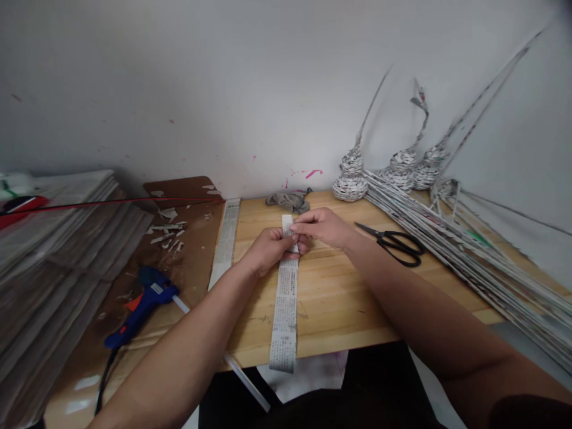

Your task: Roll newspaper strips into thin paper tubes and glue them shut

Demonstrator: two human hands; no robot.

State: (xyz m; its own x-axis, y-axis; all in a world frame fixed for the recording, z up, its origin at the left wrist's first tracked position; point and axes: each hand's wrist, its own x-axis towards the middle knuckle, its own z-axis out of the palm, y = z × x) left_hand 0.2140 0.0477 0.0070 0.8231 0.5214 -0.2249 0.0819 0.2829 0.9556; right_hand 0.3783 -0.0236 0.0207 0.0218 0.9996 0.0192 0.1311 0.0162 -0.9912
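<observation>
A long strip of newspaper [286,298] runs from the middle of the wooden table toward me, its near end hanging over the front edge. My left hand [271,247] grips the strip near its far end, thumb on top. Close beside it, my right hand [319,229] pinches the same strip at its right edge, thumb and forefinger together. The two hands nearly touch, and part of the paper between them is hidden by the fingers. Black-handled scissors [395,243] lie on the table under and beyond my right forearm.
Newspaper strips [226,238] lie left of my hands. Further left are a blue glue gun [140,310], paper scraps [168,232] and a newspaper stack [67,268]. A grey rag [289,201] sits by the wall. Rolled paper sticks [438,244] and woven gourd shapes [350,179] occupy the right.
</observation>
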